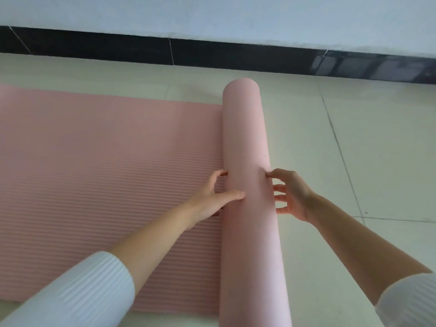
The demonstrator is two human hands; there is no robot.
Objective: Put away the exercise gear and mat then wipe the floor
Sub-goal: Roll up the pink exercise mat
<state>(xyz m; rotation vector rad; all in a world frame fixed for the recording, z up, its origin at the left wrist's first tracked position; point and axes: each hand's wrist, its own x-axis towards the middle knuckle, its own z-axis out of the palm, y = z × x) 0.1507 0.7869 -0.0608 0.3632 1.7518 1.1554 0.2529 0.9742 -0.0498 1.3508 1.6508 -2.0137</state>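
Across the top of your frame runs a pale, bluish-white wall, with a glossy black tiled baseboard beneath it. Below lies a floor of large cream tiles, thin dark grout lines at right, under soft, even light.

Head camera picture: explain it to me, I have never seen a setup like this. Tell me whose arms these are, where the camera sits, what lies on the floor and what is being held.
There is no machine here. One camera is worn on a person's head and looks forward and down, so the two arms in white sleeves are that person's own. On the pale tiled floor lies a pink mat, partly wound into a roll; its flat ribbed part stretches away to the left. The left hand grips the roll, thumb on top and fingers curled at its left side. The right hand is spread open, fingertips touching the roll's right side. Behind run a black skirting and a light wall.
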